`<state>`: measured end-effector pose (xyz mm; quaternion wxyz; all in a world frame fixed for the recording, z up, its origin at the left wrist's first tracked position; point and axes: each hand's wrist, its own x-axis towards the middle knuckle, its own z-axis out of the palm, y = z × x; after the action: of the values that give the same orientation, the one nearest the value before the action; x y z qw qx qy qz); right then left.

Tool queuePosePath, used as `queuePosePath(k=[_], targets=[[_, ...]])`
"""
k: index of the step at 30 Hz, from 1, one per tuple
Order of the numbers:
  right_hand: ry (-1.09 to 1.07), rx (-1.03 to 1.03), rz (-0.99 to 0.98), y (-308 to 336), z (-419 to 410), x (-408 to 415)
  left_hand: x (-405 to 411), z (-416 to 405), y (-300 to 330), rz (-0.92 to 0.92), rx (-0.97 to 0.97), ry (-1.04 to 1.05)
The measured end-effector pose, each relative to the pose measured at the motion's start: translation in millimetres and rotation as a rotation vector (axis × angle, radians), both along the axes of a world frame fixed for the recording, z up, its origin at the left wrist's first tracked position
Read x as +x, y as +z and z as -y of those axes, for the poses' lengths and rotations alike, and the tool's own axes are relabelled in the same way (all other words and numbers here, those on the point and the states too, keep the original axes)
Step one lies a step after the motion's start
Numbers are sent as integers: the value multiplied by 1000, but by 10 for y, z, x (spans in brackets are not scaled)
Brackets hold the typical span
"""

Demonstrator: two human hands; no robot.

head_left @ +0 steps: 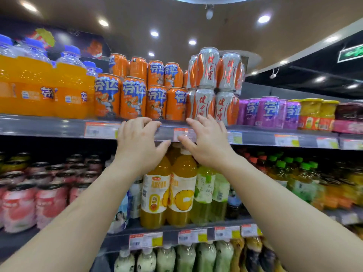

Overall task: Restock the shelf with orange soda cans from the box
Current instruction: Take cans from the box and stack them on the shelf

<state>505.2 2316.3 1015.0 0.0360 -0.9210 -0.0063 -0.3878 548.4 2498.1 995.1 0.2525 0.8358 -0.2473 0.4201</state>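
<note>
1. Two bare hands are raised in front of the top shelf edge [59, 126], a grey metal rail with price labels. The left hand [137, 146] and the right hand [206, 142] are close together but apart, with a small gap between the thumbs.
2. Both hands hold nothing. The fingers are loosely bent, and the fingertips reach up to the shelf edge; I cannot tell if they touch it.
3. About nine orange soda cans [133, 97] with blue and white lettering are visible on the top shelf, just above the left hand. Four stand in the front lower row, and a second layer is stacked on them; more behind are partly hidden, so the count is not exact.
4. Just beside them on the right stands a stack of silver and orange cans with red characters [206, 85], in two layers, above the right hand.
5. Left of the soda cans are large orange drink bottles with blue caps [39, 85]. On the right are purple cans [269, 110] and yellow-lidded fruit jars [312, 112].
6. On the shelf below, behind the wrists, two yellow juice bottles with pineapple labels [182, 189] stand between the forearms.
</note>
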Motion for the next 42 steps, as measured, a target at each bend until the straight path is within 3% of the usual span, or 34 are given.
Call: queuePosePath(k=[9, 25, 35, 42], targets=[[-181, 42, -126, -608, 1917, -1502, -1140, 2084, -450, -96, 24, -173], [-776, 308, -290, -1925, 5779, -4612, -3417, 6777, -1633, -204, 333, -820], [-1120, 473, -323, -2278, 8114, -5583, -4091, 9621, -2058, -190, 417, -1112], [-1227, 571, -329, -2640, 9641, -6037, -4367, 11223, -2452, -238, 483, -1180]])
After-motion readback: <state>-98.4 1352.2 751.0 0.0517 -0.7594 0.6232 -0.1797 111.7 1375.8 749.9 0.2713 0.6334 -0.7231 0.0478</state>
